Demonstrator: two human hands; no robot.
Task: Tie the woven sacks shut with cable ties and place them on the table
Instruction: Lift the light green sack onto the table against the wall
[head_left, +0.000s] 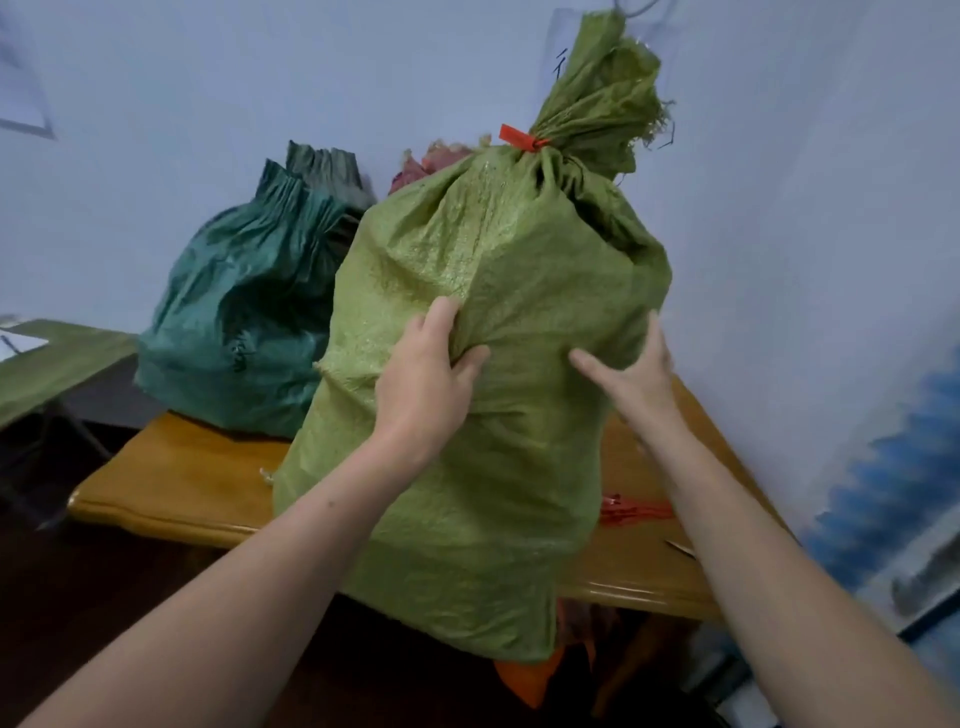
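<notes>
Wood-topped and glossy, the surface (171, 488) stands in a corner of pale blue walls. Nearest the camera, two bare forearms reach up to a light green sack (498, 291). The left hand (426, 374) has its grip closed on a fold of the weave, thumb and fingers pinching the cloth. The right hand (636, 374) is blurred, but its grip looks spread, fingers straight against the sack's side. The sack's neck is cinched with a red cable tie (519, 137) — that part looks done. Its bottom hangs below the surface's front edge, so I judge it is not yet set down on top. Just beside it, to the right, a bundle of spare red ties (636, 512) lies on the wood. Farther back a dark green sack (234, 322) sits on the surface with its neck gathered — no tie shows from here, so I cannot tell whether it is fastened. How many sacks remain is out of view.
</notes>
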